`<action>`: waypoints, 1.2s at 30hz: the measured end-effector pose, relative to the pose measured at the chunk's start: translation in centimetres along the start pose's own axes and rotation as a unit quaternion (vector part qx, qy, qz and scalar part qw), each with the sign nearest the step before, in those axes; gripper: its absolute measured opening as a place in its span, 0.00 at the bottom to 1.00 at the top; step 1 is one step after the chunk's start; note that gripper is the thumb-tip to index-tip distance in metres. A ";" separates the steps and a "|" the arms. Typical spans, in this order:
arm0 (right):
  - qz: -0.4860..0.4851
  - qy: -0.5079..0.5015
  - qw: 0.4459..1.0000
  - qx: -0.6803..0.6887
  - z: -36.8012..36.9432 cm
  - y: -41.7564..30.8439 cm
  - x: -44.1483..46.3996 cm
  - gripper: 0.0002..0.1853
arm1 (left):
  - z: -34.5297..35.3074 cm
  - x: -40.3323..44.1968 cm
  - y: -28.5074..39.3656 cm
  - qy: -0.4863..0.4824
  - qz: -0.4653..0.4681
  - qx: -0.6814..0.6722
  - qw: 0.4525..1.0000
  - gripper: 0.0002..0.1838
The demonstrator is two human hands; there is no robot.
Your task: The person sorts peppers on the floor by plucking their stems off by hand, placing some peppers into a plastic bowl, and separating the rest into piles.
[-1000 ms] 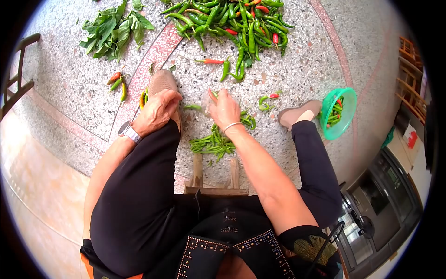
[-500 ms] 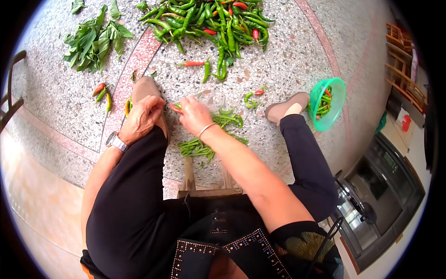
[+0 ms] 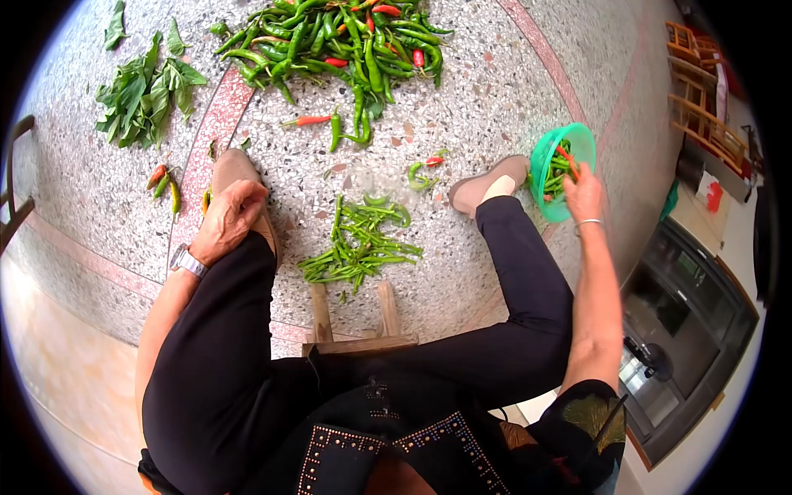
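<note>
Straight ahead at 12 o'clock from my seat, the wooden stool [image 3: 360, 346] shows between my legs, and just beyond it lies a heap of thin green pieces [image 3: 359, 247] on the speckled floor [image 3: 462, 280]. At 11 o'clock my left hand [image 3: 228, 217] is over my ankle, fingers curled together; whether they pinch anything is hidden. Between 1 and 2 o'clock my right hand [image 3: 584, 195] is at the near rim of the tilted green bowl [image 3: 582, 142], which holds green and red chillies [image 3: 554, 175]. Blur there means I cannot tell whether my fingers grip one. Farther out, three loose peppers [image 3: 165, 183] lie towards 10 o'clock, the big chilli pile [image 3: 346, 49] at 12, and green leaves [image 3: 148, 95] at 11.
</note>
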State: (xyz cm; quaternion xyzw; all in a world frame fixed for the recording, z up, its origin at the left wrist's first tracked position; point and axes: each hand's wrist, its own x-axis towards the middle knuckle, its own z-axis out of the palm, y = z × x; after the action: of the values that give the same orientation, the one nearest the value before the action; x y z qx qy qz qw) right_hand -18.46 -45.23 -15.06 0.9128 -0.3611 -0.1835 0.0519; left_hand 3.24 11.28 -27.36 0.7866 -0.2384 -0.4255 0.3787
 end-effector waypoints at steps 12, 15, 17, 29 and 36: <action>-0.158 -0.118 0.930 0.311 7.7 -12.9 -3.3 0.10 | 0.3 0.5 0.2 -0.009 -0.027 0.017 0.999 0.09; -0.176 -0.171 0.943 0.225 10.4 -18.8 -5.0 0.16 | 0.1 0.4 0.1 -0.005 -0.025 0.023 0.999 0.09; -0.167 -0.164 0.960 0.155 11.5 -20.9 -6.2 0.16 | 0.2 0.2 0.2 -0.002 -0.021 0.024 0.999 0.10; 0.057 -0.415 0.570 0.707 9.1 -25.3 -9.6 0.15 | -0.5 1.1 1.6 -0.083 -0.060 -0.146 0.984 0.15; 0.016 -0.514 0.451 0.730 6.4 -32.0 -12.8 0.14 | -1.3 1.4 5.9 -0.182 -0.029 -0.269 0.945 0.25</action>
State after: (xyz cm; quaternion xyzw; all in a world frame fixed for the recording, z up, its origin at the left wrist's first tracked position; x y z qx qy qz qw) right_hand -8.93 -12.79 -24.49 0.3492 -0.3383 -0.2876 -0.8252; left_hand 4.72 7.28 -22.87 0.5714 -0.1568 -0.6207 0.5135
